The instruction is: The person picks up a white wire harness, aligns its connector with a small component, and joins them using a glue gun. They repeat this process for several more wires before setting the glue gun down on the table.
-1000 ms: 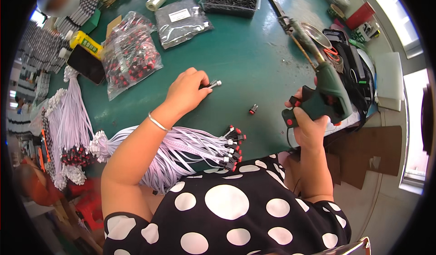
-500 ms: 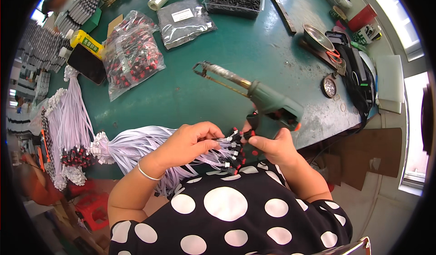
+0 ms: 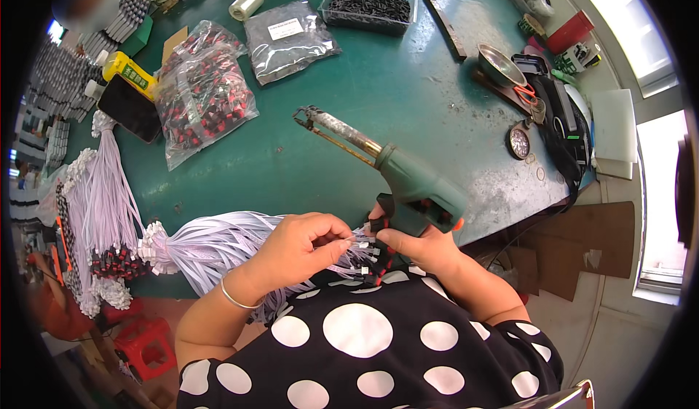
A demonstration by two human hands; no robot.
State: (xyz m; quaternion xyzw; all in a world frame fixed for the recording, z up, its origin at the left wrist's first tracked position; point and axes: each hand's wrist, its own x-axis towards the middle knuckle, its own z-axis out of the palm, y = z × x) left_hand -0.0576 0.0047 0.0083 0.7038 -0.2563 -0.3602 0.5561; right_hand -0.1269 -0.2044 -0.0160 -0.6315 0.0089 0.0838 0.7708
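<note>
My right hand (image 3: 429,250) is wrapped round the handle of a green pistol-shaped heat torch (image 3: 419,179), whose metal nozzle points up and to the left. Its thumb rests by the black and red plug ends just below the torch. My left hand (image 3: 302,245) is closed in a pinch on a thin end of the white cables, close to several small white connectors; its fingertips partly hide the piece. The bundle of white flat cables (image 3: 218,245) lies under and left of that hand, its black and red ends (image 3: 382,263) gathered against my dotted top.
More cable bundles (image 3: 113,190) hang at the left table edge. Beyond are a phone (image 3: 136,108), a yellow bottle (image 3: 131,72), a bag of red and black parts (image 3: 207,103), a grey bag (image 3: 291,45) and a tub of black pieces (image 3: 368,12). A metal bowl (image 3: 502,64) stands right.
The view has shifted slightly. My right hand and the torch have come a little left and nearer. My left fingers have closed more tightly by the connectors.
</note>
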